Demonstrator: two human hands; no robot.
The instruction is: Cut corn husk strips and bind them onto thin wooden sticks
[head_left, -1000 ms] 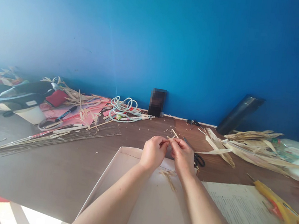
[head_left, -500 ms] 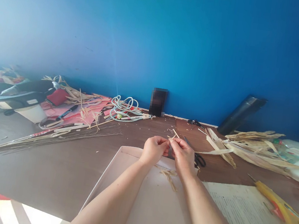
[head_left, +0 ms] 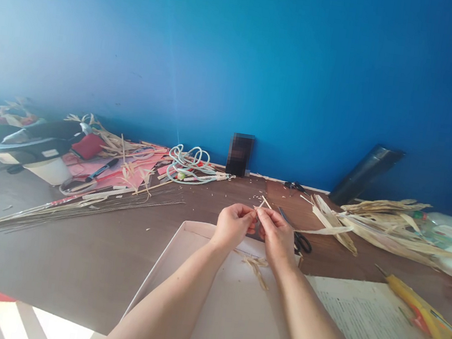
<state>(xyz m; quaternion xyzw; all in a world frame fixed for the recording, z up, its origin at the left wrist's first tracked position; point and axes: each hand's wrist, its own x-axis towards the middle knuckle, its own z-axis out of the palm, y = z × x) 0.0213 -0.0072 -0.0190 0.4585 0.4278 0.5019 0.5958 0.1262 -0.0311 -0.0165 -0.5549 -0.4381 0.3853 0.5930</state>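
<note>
Above the far edge of a shallow white box (head_left: pixel 177 275), my left hand (head_left: pixel 235 224) and my right hand (head_left: pixel 276 234) meet with thumbs and fingertips pinched together. From between them a thin pale strip (head_left: pixel 263 201) pokes upward, looking like dried husk or straw; most of it is hidden by the fingers. Both hands seem closed on this strip. Some pale husk scraps (head_left: pixel 257 268) lie in the box below my wrists. Just beyond my right hand, black-handled scissors (head_left: pixel 303 242) rest on the table, partly covered by that hand.
To the right lie dried corn husks (head_left: pixel 390 229), a printed sheet (head_left: pixel 357 311) and a yellow glue gun (head_left: pixel 427 318). A black tube (head_left: pixel 366 175) leans on the blue wall. Coiled pale cord (head_left: pixel 188 164), thin wires (head_left: pixel 89 212) and a black-and-white cap (head_left: pixel 35 148) lie leftward.
Both hands stay pinched in nearly the same place. The tip of the pale strip between the fingers shows at a slightly different angle.
</note>
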